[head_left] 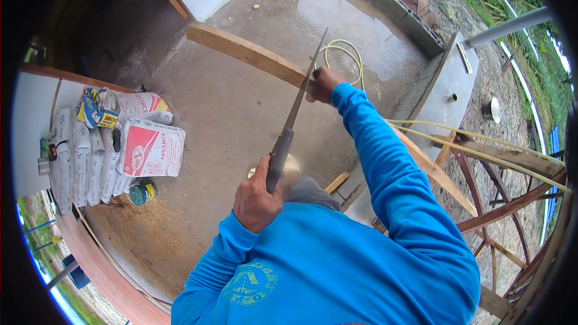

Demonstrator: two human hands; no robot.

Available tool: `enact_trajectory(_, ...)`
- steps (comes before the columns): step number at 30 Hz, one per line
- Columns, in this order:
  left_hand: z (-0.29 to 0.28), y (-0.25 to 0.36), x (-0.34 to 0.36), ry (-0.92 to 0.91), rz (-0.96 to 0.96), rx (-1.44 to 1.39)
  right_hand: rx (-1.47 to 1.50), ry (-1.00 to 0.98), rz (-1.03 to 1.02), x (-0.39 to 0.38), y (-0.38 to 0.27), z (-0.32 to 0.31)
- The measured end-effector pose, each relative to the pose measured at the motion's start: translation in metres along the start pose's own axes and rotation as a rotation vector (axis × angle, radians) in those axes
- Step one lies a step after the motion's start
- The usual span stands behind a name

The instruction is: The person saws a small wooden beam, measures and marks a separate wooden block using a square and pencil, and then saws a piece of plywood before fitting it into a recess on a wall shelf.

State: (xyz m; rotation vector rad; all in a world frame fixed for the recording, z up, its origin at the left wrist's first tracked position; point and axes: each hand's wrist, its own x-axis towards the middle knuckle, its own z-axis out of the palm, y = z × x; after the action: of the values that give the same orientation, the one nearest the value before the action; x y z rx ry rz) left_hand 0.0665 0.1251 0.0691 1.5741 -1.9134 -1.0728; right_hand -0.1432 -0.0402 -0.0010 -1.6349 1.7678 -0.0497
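My left hand is closed round the dark handle of a handsaw. Its long, narrowing blade points up and away, seen almost edge-on. A wooden board runs from the doorway edge toward the middle, and the blade crosses in front of its near end. At that end my right hand is closed on the board, right beside the blade; its fingertips are partly hidden. Just beyond the right hand, a yellow hose lies in a loop on the concrete floor.
Stacked cement bags stand at the left, with a green can and sawdust-coloured sand beside them. A low block wall edges the wet floor at the far right. Wooden framing stands close on my right.
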Motion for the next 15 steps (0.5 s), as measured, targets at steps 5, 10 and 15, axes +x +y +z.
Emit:
enact_trajectory(5, -0.022, -0.003, -0.022, 0.008, 0.021, -0.019, -0.253, 0.194, -0.032, -0.009, -0.005, 0.021)
enact_trajectory(10, -0.039, -0.006, -0.066, -0.019, -0.062, -0.032, -0.234, 0.301, 0.033, -0.016, -0.001, 0.029)
enact_trajectory(15, 0.013, -0.023, 0.033, 0.071, 0.034, -0.12, -0.296, 0.35, 0.064, -0.014, 0.0, 0.035)
